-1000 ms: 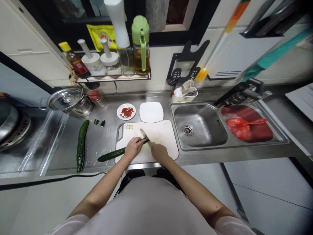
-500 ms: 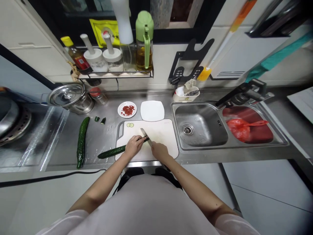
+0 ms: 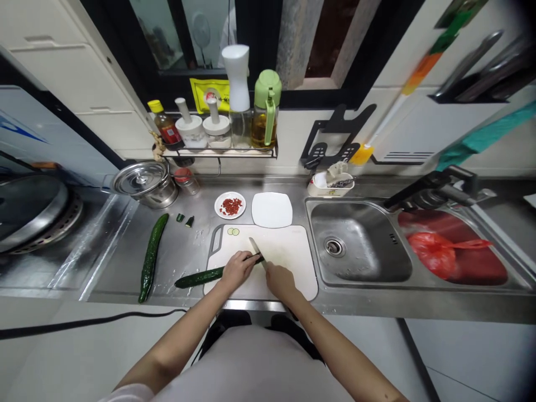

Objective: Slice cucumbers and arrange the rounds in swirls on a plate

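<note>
A long green cucumber [image 3: 200,277] lies slantwise over the left front part of the white cutting board [image 3: 293,245]. My left hand [image 3: 238,270] is wrapped round it near its right end. My right hand [image 3: 280,280] is closed on a knife [image 3: 256,247], whose blade points up and to the left and lies at the cucumber's right end. Whether the blade has entered the cucumber is too small to tell. Two pale cucumber slices [image 3: 233,231] lie at the board's upper left. Another whole cucumber [image 3: 153,258] rests on the steel counter to the left.
Behind the board are a plate of chopped red pieces [image 3: 230,206] and a white square plate [image 3: 272,209]. Cucumber ends [image 3: 190,221] and a lidded pot [image 3: 146,184] stand left. A sink [image 3: 360,243] is right; a bottle rack [image 3: 218,152] hangs above.
The camera view has tilted up and shifted, so everything appears lower in the picture. Both hands, the knife and the cucumber keep nearly the same places on the board.
</note>
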Tool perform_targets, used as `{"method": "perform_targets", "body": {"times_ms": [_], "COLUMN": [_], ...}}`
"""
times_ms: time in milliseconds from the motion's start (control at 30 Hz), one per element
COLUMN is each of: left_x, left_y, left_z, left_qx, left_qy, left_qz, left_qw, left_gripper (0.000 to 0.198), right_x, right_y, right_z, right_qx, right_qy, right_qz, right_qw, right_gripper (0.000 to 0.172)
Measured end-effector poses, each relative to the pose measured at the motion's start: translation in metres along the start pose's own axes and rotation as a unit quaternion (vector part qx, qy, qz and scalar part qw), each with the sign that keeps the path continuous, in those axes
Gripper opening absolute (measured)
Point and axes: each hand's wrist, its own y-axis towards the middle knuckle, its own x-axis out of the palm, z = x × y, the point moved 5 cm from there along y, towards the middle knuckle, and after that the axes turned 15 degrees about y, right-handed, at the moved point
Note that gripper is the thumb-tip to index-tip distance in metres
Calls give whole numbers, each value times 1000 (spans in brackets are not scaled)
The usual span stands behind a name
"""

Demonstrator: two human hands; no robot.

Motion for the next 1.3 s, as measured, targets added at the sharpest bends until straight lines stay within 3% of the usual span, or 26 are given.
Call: {"method": "perform_targets", "body": {"times_ms": [267,400,500,600,667,800,900,1067,1167,1300], "left_x": [-2,-5,-17,-34,-39,-44,-47,-37,-24,-8], "left_y": [0,-1,0,6,17,50,64,66,61,53], "left_z": [1,1,-14,-40,-50,-32,-9,9,-3,-45], "left_qx": [-11,-52,-149,-293,-328,-183,-95,-94,-164,-341], "left_qy": [8,5,-49,-118,-156,-170,-132,-114,-147,-147], "left_qz": [0,-3,39,106,91,-43,-91,-101,-93,-91], "left_qw": [1000,999,987,943,927,967,983,984,971,924], "left_gripper": [31,31,35,40,40,33,28,15,13,12], "right_x": [-1,-11,-24,-41,-49,-55,-54,-48,-44,-42], "right_y": [2,-3,-8,-13,-16,-22,-26,-27,-26,-24], "right_z": [5,12,20,29,33,35,31,34,42,54], "right_qx": [-10,-14,-12,-37,-60,-99,-130,-144,-132,-113], "right_qy": [14,-9,-55,-88,-103,-118,-125,-140,-143,-134], "right_qz": [17,35,68,135,174,211,219,220,222,233], "right_qw": [1000,999,996,986,978,965,959,955,955,956], "right_gripper": [31,33,36,44,47,49,49,45,44,42]}}
